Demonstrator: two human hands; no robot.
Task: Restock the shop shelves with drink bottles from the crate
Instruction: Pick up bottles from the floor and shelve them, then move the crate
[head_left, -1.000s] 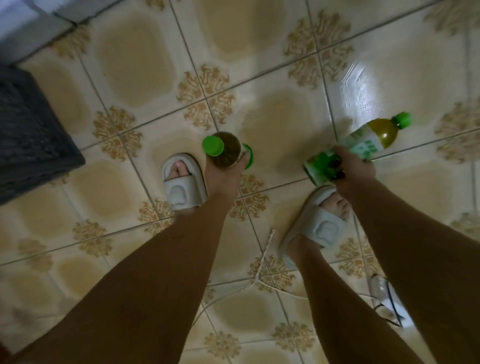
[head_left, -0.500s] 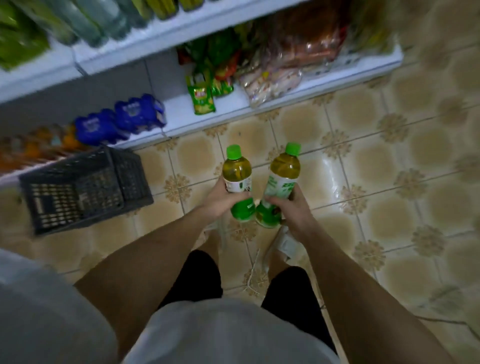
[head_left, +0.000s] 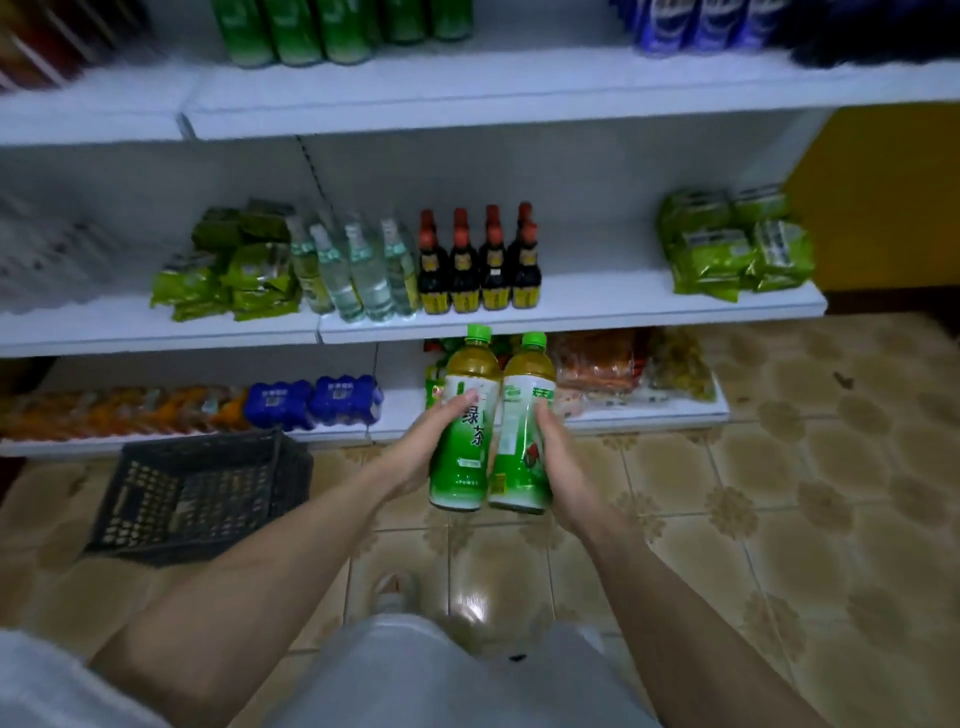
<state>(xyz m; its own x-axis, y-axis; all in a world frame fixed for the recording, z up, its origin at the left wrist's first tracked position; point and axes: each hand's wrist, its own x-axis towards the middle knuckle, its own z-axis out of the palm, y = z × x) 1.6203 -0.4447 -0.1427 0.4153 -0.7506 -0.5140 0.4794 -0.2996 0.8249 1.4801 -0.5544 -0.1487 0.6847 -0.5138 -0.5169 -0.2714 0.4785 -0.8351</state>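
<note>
I am facing the white shelving unit (head_left: 571, 306), the landmark for all that follows. Below and left of it, the dark plastic crate (head_left: 202, 493) is sitting on the tiled floor (head_left: 779, 493), its contents too blurred to tell. In front of the unit's lowest tier I am holding two green tea bottles upright, side by side and touching. The left hand (head_left: 423, 447) is curling around the left bottle (head_left: 465, 431), thumb across the label; the right hand (head_left: 558, 457) is pressing its palm on the right bottle (head_left: 522, 431), fingers hidden behind. Green bottles (head_left: 317, 26) are standing on the top tier. Risks, as I judge them: the smooth bottles sliding in a one-handed grip, or a raised bottle clipping the soy sauce bottles (head_left: 478, 265) on the middle tier.
</note>
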